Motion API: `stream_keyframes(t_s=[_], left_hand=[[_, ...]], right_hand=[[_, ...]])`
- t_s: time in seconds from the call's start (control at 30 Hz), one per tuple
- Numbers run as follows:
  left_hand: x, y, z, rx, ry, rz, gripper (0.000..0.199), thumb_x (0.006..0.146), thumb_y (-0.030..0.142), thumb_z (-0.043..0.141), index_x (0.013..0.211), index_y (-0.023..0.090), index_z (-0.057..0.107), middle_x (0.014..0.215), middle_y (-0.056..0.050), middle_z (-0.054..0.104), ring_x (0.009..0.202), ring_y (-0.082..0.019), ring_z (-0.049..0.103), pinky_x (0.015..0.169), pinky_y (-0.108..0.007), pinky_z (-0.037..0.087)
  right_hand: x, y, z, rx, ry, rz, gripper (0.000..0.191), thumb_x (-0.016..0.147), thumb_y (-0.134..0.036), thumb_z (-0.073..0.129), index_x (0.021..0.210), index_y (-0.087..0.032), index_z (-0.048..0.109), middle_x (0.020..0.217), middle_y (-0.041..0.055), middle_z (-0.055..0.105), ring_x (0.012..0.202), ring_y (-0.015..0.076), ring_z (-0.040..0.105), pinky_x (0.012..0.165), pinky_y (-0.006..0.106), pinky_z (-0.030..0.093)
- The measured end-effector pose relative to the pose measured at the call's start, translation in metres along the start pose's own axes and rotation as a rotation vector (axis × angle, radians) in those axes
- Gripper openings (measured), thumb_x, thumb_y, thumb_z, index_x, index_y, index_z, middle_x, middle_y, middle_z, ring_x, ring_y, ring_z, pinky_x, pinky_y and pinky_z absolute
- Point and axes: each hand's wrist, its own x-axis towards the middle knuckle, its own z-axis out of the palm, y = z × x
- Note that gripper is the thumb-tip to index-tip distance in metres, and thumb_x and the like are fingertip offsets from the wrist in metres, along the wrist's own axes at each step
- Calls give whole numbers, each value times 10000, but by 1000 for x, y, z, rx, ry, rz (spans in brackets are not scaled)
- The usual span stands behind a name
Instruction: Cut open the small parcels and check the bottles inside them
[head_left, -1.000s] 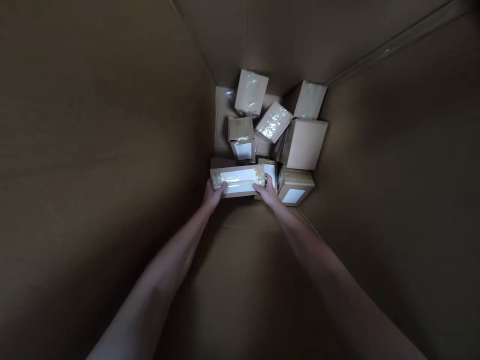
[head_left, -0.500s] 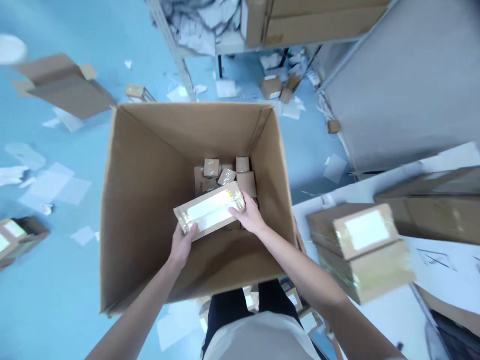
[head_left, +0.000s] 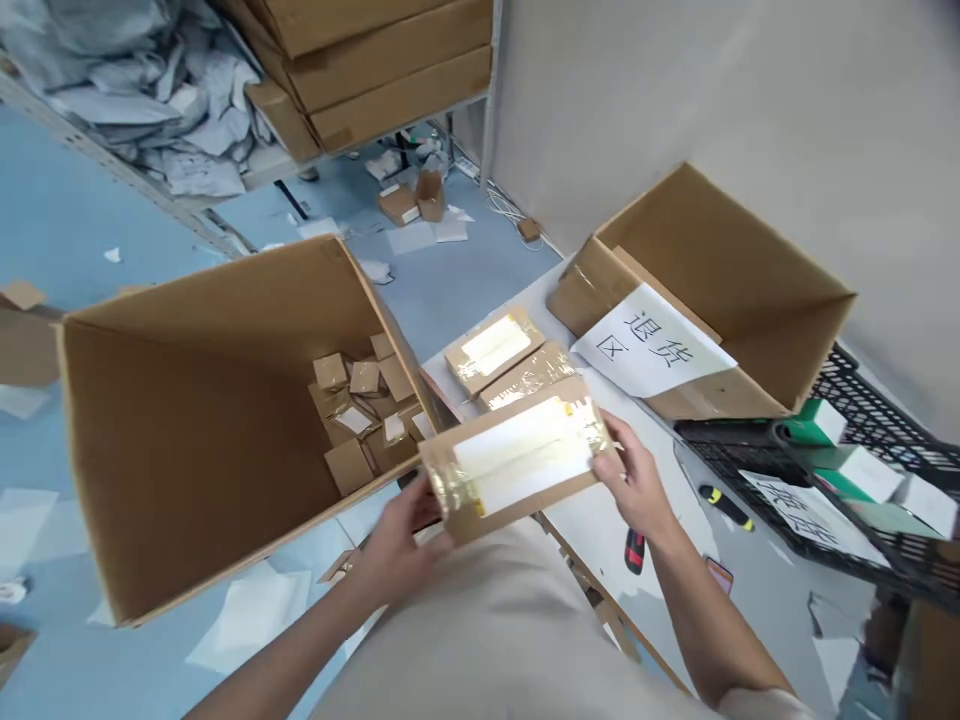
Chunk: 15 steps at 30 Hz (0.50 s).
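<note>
A small taped cardboard box with a large white label is held level in front of my body. My right hand grips its right end, thumb on top. My left hand is closed at its left end, the fingers partly hidden behind the box. Just beyond it, two more taped cardboard parcels lie on the white table. To the left stands a big open carton with several small brown boxes in its right part.
On the table are an open carton with a handwritten paper sign, a black crate, a yellow-black cutter and a red-black tool. A shelf with grey bags stands behind. Papers litter the blue floor.
Both hands have lifted the labelled box out of the big carton and carried it right, toward the table. The view has turned right, showing the signed carton and crate.
</note>
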Motion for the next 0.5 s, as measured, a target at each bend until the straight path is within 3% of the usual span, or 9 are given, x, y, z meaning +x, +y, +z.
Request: stream_keyframes(t_s=[0.1, 0.17, 0.23, 0.37, 0.5], left_hand=[[15, -4, 61, -3, -294, -22, 598, 672, 454, 722, 1245, 344, 591, 1250, -33, 637, 1122, -302, 615, 1006, -441, 483], [26, -11, 95, -12, -392, -57, 483, 735, 490, 664, 1192, 341, 620, 1233, -39, 649, 1102, -268, 630, 995, -417, 493], [40, -20, 121, 12, -414, -60, 451, 754, 501, 640, 1165, 318, 626, 1213, -59, 659, 1097, -251, 633, 983, -385, 496], [74, -32, 152, 351, -378, -92, 512, 737, 524, 632, 1149, 221, 615, 1079, -91, 706, 974, -289, 664, 877, -409, 529], [112, -34, 171, 619, -342, 54, 612, 759, 549, 607, 1273, 223, 546, 1118, -71, 689, 1021, -301, 636, 915, -419, 485]], right_hand=[[-24, 37, -40, -41, 163, 62, 539, 824, -518, 574, 1291, -251, 549, 1258, 96, 629, 1135, 293, 589, 922, 466, 507], [-38, 62, -56, -70, 238, 124, 539, 816, -530, 574, 1271, -241, 572, 1247, 98, 642, 1132, 292, 595, 948, 478, 489], [-56, 86, -65, -73, 297, 209, 568, 812, -540, 570, 1286, -228, 569, 1260, 105, 637, 1144, 290, 592, 976, 485, 469], [-103, 133, -57, 12, 401, 369, 609, 823, -546, 535, 1331, -212, 533, 1307, 109, 607, 1175, 280, 577, 1023, 482, 435], [-143, 167, -26, 117, 538, 528, 659, 821, -558, 531, 1367, -194, 482, 1335, 131, 574, 1202, 277, 556, 1027, 467, 435]])
